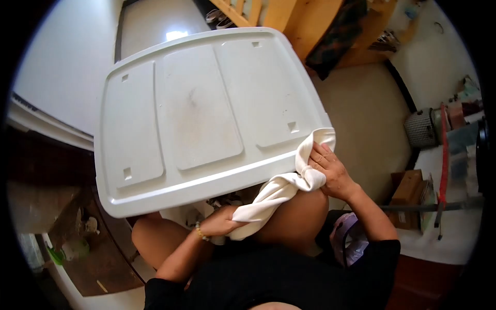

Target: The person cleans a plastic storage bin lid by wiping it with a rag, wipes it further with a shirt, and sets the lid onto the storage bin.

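A large white plastic bin lid [204, 108] with raised panels lies in front of me, its near edge over my knees. Greyish smudges mark its middle panel. A twisted white cloth [276, 194] runs from the lid's near right corner down across my thigh. My right hand [333, 170] presses part of the cloth against that corner, fingers lying over the lid's edge. Lower down, my left hand [219, 222], with a beaded bracelet at the wrist, is closed around the cloth's other end. What lies beneath the lid is mostly hidden.
A small bin with a purple liner [354, 240] stands by my right side. Cardboard boxes [408, 194] and a woven basket [421, 126] are at the right. Wooden furniture [294, 26] stands at the back, shoes [219, 18] beside it. A brown table [93, 258] is at the left.
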Motion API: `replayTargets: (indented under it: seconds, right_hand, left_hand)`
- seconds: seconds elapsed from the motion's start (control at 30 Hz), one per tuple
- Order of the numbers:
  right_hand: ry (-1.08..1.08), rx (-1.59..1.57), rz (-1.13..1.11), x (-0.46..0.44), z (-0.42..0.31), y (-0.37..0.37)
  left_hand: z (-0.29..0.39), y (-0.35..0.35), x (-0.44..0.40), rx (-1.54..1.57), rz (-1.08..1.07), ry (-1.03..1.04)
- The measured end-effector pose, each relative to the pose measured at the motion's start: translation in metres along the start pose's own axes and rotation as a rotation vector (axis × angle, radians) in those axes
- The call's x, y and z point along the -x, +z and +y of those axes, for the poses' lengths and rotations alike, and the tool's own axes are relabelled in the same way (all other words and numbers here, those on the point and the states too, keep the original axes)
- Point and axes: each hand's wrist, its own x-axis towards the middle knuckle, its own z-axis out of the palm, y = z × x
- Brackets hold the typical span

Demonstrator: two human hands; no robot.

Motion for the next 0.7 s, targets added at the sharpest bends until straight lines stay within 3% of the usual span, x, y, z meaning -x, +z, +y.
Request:
replayTargets:
  seconds: [0.1,0.13,0.2,0.33,0.47,0.53,0.57,0.67,0.7]
  right_hand:
    - [-0.187,-0.058,0.021,-0.050,-0.012,0.003]
    - [-0.272,-0.062,0.013,-0.071,-0.019,0.004]
    - [-0.392,-0.120,0.015,-0.103,-0.041,0.008]
    - [-0.590,-0.249,-0.063,-0.173,-0.111,0.011]
    - [-0.762,-0.260,-0.107,-0.250,-0.209,0.025]
    - [-0.814,-0.349,-0.070,-0.292,-0.256,0.031]
    - [-0.827,-0.417,-0.041,-0.308,-0.278,0.031]
    - [-0.739,-0.907,-0.475,-0.323,-0.348,0.004]
    - [-0.881,-1.017,-0.491,-0.316,-0.365,0.009]
  left_hand:
    - [0.037,-0.014,0.041,0.004,-0.113,0.009]
    - [0.029,-0.009,0.051,-0.073,-0.040,0.179]
    - [0.044,-0.010,0.070,-0.118,-0.110,0.178]
    - [0.058,-0.015,0.124,-0.018,0.061,0.470]
    - [0.049,-0.012,0.224,0.184,0.682,0.799]
    - [0.028,0.007,0.272,0.439,0.971,1.120]
    - [0.024,0.021,0.289,0.634,0.998,1.368]
    - [0.016,0.048,0.346,0.645,1.230,1.653]
    - [0.016,0.057,0.361,0.601,1.320,1.690]
